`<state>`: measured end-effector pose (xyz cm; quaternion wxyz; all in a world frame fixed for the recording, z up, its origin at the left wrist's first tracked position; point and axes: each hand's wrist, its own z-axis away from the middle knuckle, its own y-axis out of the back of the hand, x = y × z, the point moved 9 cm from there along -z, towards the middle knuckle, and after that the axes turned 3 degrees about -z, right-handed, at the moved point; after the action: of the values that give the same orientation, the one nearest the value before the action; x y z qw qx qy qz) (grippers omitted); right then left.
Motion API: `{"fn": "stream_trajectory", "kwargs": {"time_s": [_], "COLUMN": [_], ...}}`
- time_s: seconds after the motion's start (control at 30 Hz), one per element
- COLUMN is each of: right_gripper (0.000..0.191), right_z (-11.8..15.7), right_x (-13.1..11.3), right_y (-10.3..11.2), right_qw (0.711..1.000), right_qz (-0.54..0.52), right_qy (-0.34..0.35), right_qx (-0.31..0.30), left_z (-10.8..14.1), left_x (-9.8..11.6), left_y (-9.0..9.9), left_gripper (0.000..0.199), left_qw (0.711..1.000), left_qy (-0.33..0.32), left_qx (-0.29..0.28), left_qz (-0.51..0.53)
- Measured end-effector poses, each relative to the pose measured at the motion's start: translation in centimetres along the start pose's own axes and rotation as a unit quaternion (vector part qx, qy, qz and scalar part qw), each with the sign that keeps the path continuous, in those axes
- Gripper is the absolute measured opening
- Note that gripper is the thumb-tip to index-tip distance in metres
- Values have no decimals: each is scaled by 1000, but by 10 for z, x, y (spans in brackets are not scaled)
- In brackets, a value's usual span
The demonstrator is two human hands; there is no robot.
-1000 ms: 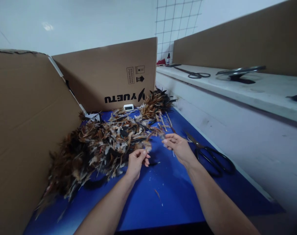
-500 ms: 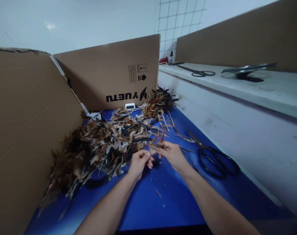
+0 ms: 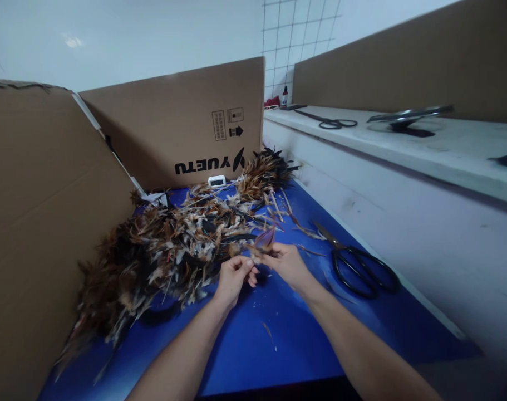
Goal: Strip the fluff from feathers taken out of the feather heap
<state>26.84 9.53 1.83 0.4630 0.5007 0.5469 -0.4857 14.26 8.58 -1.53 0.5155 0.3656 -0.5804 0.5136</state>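
Between my hands, above the blue table (image 3: 274, 356), is a small brown feather (image 3: 265, 239) with paler fluff at its base. My right hand (image 3: 284, 264) pinches it between thumb and fingers. Close beside it, my left hand (image 3: 237, 273) has its thumb pressed against the index finger near the feather's lower end; what sits in that pinch is too small to make out. A large heap of brown, black and whitish feathers (image 3: 173, 239) spreads just left of and beyond my hands. Behind it lies a thick bundle of brown and black feathers (image 3: 264, 174).
Black-handled scissors (image 3: 362, 270) lie right of my right hand. Cardboard panels (image 3: 165, 122) wall the left and back. A small white digital device (image 3: 217, 181) stands at the back. On the white ledge (image 3: 466, 150) are another pair of scissors (image 3: 336, 123) and a small bottle (image 3: 285, 96).
The view has shifted slightly, so everything sits a little further left. My right hand has turned the feather a bit more upright; both hands stay close together.
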Motion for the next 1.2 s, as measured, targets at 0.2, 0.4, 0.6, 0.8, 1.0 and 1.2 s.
{"fn": "stream_trajectory", "kwargs": {"time_s": [0.2, 0.4, 0.6, 0.8, 1.0, 1.2], "right_gripper": [18, 15, 19, 13, 10, 17], "right_z": [1, 1, -2, 2, -4, -7], "right_x": [1, 1, -19, -52, -22, -11], "right_y": [-2, -4, 12, 85, 111, 121], "right_qw": [1000, 1000, 991, 892, 780, 774], "right_qz": [-13, -18, 120, 418, 625, 633], "right_qy": [-6, -14, 54, 130, 30, -1], "right_qx": [-4, -1, -12, 112, -11, -7], "left_z": [-2, -1, -3, -4, -4, -3], "left_x": [-2, 0, 0, 1, 1, 3], "left_y": [1, 0, 1, -1, -1, -2], "left_gripper": [33, 30, 30, 32, 32, 34], "left_qw": [1000, 1000, 1000, 1000, 999, 999], "left_qy": [-9, -13, 0, -3, -9, -6], "left_qx": [-1, -14, -4, -12, -12, -11], "left_qz": [-12, -9, 12, 26, 45, 48]}}
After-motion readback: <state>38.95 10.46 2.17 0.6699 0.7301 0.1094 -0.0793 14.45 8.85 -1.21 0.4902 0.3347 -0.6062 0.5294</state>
